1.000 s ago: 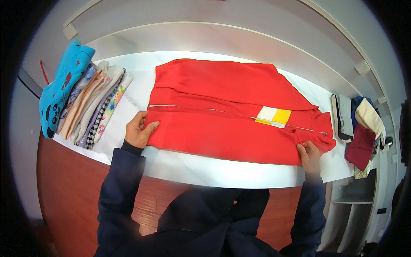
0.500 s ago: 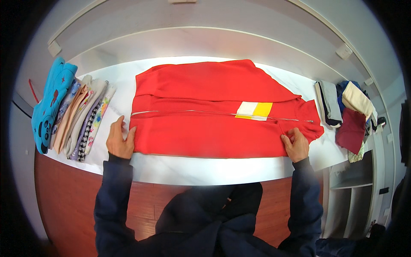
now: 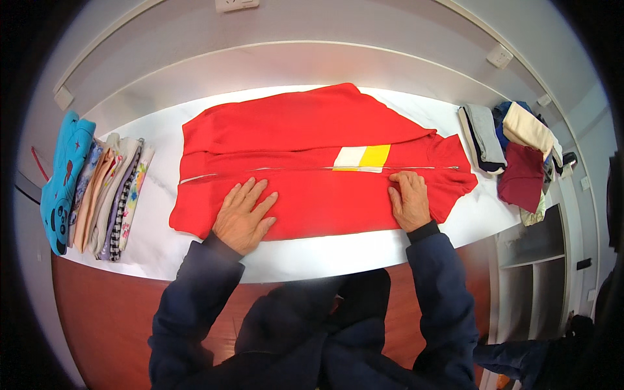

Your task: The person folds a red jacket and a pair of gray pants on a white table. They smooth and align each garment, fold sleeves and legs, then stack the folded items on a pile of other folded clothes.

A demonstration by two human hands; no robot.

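A red zip-up jacket lies flat on a white table, its collar end to the right and its hem to the left. The zipper runs lengthwise along it, past a white and yellow block. My left hand rests on the near-left part of the jacket, fingers spread. My right hand is on the near-right part, below the yellow block, with its fingers bent down at the zipper line. Whether those fingertips pinch any cloth is hidden.
At the left end stands a row of folded clothes beside a blue cartoon-print item. Folded garments lie at the right end: a grey one, a cream one and a maroon one. A wall runs behind the table.
My left hand has moved from the hem's edge inward onto the jacket and spread out. My right hand has shifted up toward the zipper. The view has shifted slightly.
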